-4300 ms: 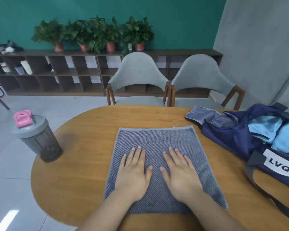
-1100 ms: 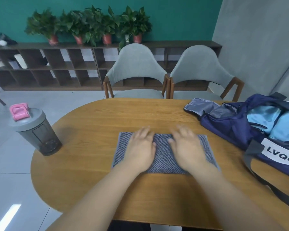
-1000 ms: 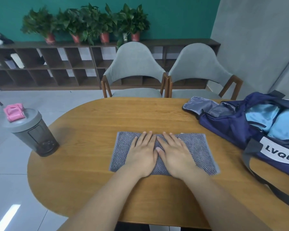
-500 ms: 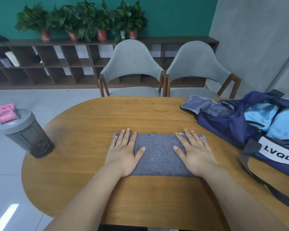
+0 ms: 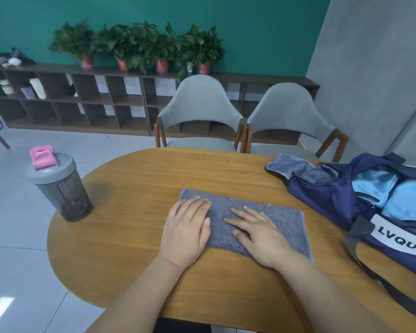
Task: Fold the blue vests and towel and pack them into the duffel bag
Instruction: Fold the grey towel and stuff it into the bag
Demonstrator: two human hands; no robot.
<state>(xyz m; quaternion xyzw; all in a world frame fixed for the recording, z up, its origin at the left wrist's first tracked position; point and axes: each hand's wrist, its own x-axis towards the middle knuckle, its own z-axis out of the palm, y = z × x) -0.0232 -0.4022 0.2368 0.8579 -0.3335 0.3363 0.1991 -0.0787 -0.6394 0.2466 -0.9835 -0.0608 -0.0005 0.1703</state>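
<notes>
A grey striped towel (image 5: 283, 224), folded into a long strip, lies flat on the wooden table (image 5: 135, 236). My left hand (image 5: 186, 230) rests palm down on the towel's left end with the fingers bent at the far edge. My right hand (image 5: 257, 228) lies flat on the towel's middle, fingers spread and pointing left. The navy duffel bag (image 5: 322, 195) sits open at the right side of the table. Light blue vests (image 5: 399, 195) lie folded inside it.
A grey shaker bottle (image 5: 60, 186) with a pink cap stands at the table's left edge. Two grey chairs (image 5: 199, 109) stand behind the table. A low shelf (image 5: 65, 97) with several potted plants lines the green wall.
The towel went from one large sheet to a narrow strip. In the last half second both hands moved inward from the strip's ends, and the towel now lies slightly slanted.
</notes>
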